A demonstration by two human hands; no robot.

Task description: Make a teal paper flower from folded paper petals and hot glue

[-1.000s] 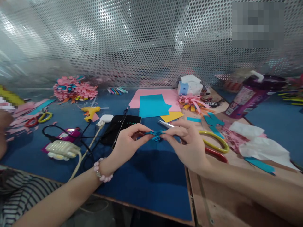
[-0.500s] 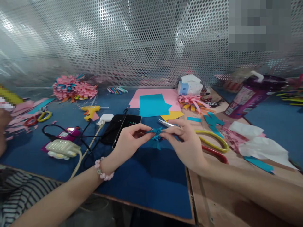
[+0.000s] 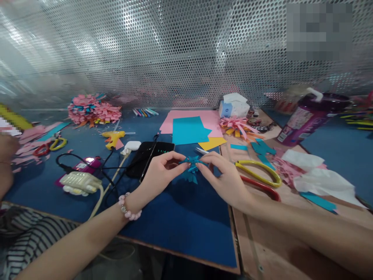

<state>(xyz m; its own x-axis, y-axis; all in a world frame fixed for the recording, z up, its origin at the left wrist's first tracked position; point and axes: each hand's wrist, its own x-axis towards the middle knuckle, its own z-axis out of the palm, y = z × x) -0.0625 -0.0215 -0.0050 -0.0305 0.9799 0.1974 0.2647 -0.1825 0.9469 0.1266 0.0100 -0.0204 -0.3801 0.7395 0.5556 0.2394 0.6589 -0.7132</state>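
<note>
A small fringed blue paper piece [image 3: 190, 175] is held above the blue table between my two hands. My left hand [image 3: 164, 169], with a beaded bracelet at its wrist, pinches its left side between thumb and fingers. On the other side, my right hand [image 3: 220, 173] has its thumb and index finger closed on the paper. Scissors with yellow and red handles [image 3: 262, 173] lie beside my right hand, their blades partly hidden behind it. Behind the hands are blue paper [image 3: 189, 130], pink paper [image 3: 166, 122] and a yellow piece [image 3: 212, 143].
On the left are a yellow glue gun [image 3: 113, 139], a power strip [image 3: 81, 182] with cables, a black phone [image 3: 166, 148] and another person's hand [image 3: 7, 155]. A purple tumbler [image 3: 303, 118], tissue box [image 3: 234, 107] and paper scraps [image 3: 264, 147] are on the right.
My right hand's fingers have drawn in closer around the blue paper piece, and its raised fingers have lowered. The view has shifted slightly. The other person's hand has moved a little right.
</note>
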